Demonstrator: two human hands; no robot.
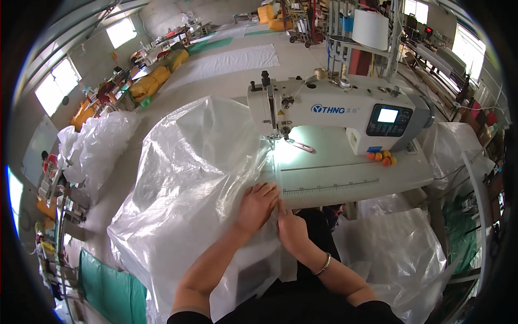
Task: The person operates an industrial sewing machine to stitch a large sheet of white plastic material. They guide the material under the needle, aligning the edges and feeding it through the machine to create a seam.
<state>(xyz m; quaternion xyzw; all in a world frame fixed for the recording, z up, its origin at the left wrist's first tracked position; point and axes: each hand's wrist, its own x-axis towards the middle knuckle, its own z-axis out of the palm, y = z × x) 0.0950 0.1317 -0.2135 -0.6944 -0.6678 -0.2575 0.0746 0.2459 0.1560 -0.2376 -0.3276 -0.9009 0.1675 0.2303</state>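
Head view (clock ref. = view ctr).

Translucent plastic sheet point(183, 189): lies approx. 7 to 11 o'clock, bunched L of the sewing machine point(334, 102) (at 2); its R edge runs up the machine bed point(350, 177) twd the needle area point(276, 135), just off 12.

L hand point(258, 205), at 6: palm down, fingers extended and close tog., resting on the sheet nr its edge. R hand point(293, 232), at 5: index finger extended to the edge, other fingers curled; cannot tell if film is pinched.

Handling (est.): material is prob. light per unit area, soft, thin and slippery; creases easily, so expect sliding on the smooth bed. Bulk at 8 may drag on the edge (support it if tension builds). Rec. hold: L palm flat nr the edge, R thumb and index on the edge itself, both clear of the needle.

NB: pink-handled tool point(302, 147) lies on the bed, between 2 and 3.
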